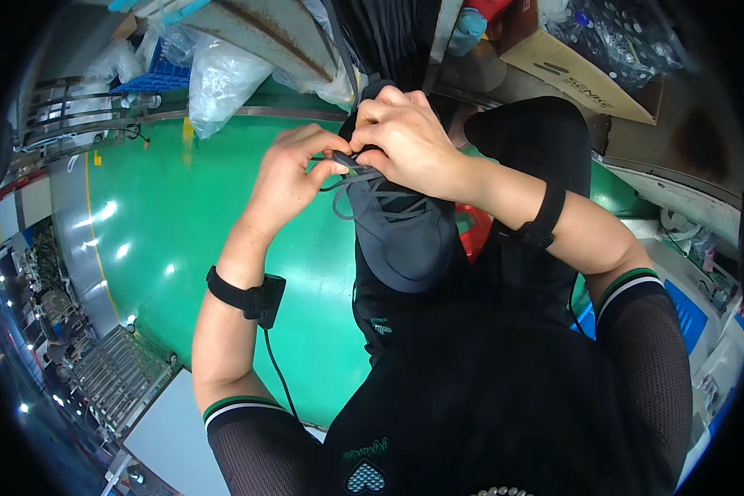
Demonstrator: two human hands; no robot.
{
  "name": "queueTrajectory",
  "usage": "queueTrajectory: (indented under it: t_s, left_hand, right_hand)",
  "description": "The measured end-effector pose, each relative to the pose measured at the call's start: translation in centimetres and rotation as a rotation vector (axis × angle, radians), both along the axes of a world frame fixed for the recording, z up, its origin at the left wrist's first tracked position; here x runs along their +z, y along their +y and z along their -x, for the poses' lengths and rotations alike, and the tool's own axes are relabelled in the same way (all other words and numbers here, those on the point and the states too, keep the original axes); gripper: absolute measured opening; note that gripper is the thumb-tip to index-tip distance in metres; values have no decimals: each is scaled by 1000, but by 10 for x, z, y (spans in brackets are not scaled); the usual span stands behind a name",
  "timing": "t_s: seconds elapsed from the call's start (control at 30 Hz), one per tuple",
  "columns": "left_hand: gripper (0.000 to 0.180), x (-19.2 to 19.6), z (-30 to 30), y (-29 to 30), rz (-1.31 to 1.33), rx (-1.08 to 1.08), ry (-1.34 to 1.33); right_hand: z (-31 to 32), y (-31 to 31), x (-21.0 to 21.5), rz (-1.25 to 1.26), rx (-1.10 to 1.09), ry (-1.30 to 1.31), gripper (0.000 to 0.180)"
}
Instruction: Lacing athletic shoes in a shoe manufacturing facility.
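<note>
A dark grey lace-up shoe [409,244] rests in front of my torso, its toe turned toward me. My left hand [289,169] comes in from the left, thumb and fingers pinched on the shoelace [337,200] by the top of the tongue. Across the shoe's opening lies my right hand [409,140], its fingers bent and closed on the lacing there too. Part of the tongue and collar is hidden beneath both hands. A grey loop of lace hangs loose at the shoe's left side, and crossed laces run down toward the toe.
Green floor [306,289] spreads to the left. Clear plastic bags [223,87] and a blue crate [161,76] are at the far left. An open cardboard box [583,74] stands at the far right. A red object [473,231] shows beside the shoe.
</note>
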State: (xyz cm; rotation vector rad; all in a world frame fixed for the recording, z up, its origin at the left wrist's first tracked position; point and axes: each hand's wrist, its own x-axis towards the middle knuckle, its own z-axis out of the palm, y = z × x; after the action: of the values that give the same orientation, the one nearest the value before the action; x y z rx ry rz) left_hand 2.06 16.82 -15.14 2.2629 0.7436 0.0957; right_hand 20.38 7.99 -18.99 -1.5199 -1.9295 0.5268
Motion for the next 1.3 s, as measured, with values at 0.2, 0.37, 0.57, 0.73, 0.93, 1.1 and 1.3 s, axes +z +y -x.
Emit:
queueTrajectory:
  t_s: [0.2, 0.37, 0.57, 0.73, 0.93, 1.1, 1.3]
  left_hand:
    - [23, 9, 0, 4, 6, -40, -9]
    - [19, 1, 3, 9, 126, -61, -61]
    - [22, -16, 1, 0, 167, -2, -106]
    - [23, -19, 1, -8, 201, 37, -182]
    - [38, -29, 17, 1, 693, 142, -261]
    - [59, -103, 38, -17, 1151, 732, -354]
    - [57, -59, 18, -73, 1174, 669, -718]
  right_hand:
    - [1, 3, 1, 43, -9, 21, 9]
    - [1, 5, 2, 131, -14, 26, 10]
    - [-8, 22, -5, 318, 58, 116, 8]
    - [-14, 16, 0, 352, 101, 145, 8]
    - [-42, -2, -14, 140, 76, 554, 11]
    - [-111, -50, -58, 613, -454, 1083, 14]
    - [-30, -71, -5, 505, -170, 1063, 53]
